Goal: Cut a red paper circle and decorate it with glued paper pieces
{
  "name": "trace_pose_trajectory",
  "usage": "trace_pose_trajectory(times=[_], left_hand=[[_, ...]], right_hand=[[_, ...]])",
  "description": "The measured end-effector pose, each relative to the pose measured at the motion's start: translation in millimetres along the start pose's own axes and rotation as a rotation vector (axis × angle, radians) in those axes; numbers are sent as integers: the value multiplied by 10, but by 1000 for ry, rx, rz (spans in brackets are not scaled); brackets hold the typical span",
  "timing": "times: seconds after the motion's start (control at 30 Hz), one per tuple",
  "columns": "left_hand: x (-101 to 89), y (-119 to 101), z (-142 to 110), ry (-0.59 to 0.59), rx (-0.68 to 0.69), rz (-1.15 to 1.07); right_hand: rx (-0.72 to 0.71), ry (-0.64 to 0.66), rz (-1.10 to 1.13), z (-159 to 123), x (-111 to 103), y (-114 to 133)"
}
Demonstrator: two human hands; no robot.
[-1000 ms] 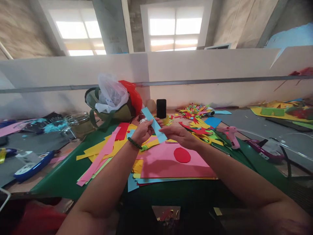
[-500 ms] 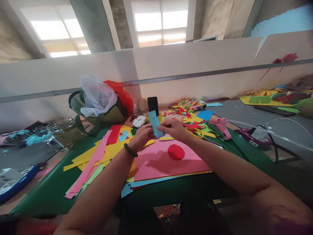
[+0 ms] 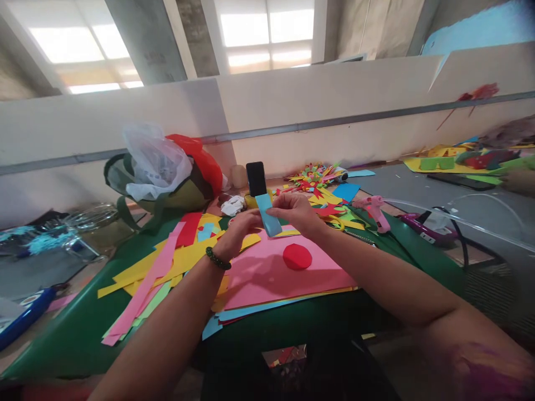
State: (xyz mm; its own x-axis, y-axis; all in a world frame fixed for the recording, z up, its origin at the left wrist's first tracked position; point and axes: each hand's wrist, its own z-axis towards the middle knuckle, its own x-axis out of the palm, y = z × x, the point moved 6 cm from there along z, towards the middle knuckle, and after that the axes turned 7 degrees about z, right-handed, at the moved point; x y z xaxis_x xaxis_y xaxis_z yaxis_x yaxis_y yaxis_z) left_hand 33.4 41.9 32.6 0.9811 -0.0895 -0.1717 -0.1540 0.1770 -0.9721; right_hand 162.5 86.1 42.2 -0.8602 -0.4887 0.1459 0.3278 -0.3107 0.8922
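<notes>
A light blue paper strip [image 3: 270,217] is held up between my two hands, above a stack of coloured sheets. My left hand [image 3: 242,229] grips its left edge, fingers closed. From the right, my right hand [image 3: 296,211] pinches the strip between thumb and fingers. Below them lies a pink paper sheet [image 3: 259,284] on top of the stack, bearing a red paper circle [image 3: 297,257]. Just behind the strip a dark phone [image 3: 256,178] stands upright.
Yellow and pink paper strips [image 3: 154,284] lie to the left on the green table cover [image 3: 54,345]. A pink glue gun [image 3: 376,213] rests at the right, near paper scraps. A bag [image 3: 167,195] stands at the back left. Another person's hand [image 3: 518,181] shows at the far right.
The blue strip's upper end, bent over half a second ago, now looks straighter and flatter. My right hand has shifted up along it. The whole view has moved slightly.
</notes>
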Motion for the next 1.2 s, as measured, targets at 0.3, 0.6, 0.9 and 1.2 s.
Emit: trace_pose_trajectory(times=[0.3, 0.6, 0.9, 1.2], left_hand=[[-142, -184, -4, -190, 198, 112], [-142, -167, -13, -197, 144, 72], [-121, -188, -23, -195, 163, 128], [-95, -220, -32, -196, 184, 226]], right_hand=[[15, 60, -77, -50, 60, -15], [-4, 128, -98, -51, 72, -28], [-7, 107, -118, -38, 51, -37], [-12, 116, -149, -40, 49, -50]])
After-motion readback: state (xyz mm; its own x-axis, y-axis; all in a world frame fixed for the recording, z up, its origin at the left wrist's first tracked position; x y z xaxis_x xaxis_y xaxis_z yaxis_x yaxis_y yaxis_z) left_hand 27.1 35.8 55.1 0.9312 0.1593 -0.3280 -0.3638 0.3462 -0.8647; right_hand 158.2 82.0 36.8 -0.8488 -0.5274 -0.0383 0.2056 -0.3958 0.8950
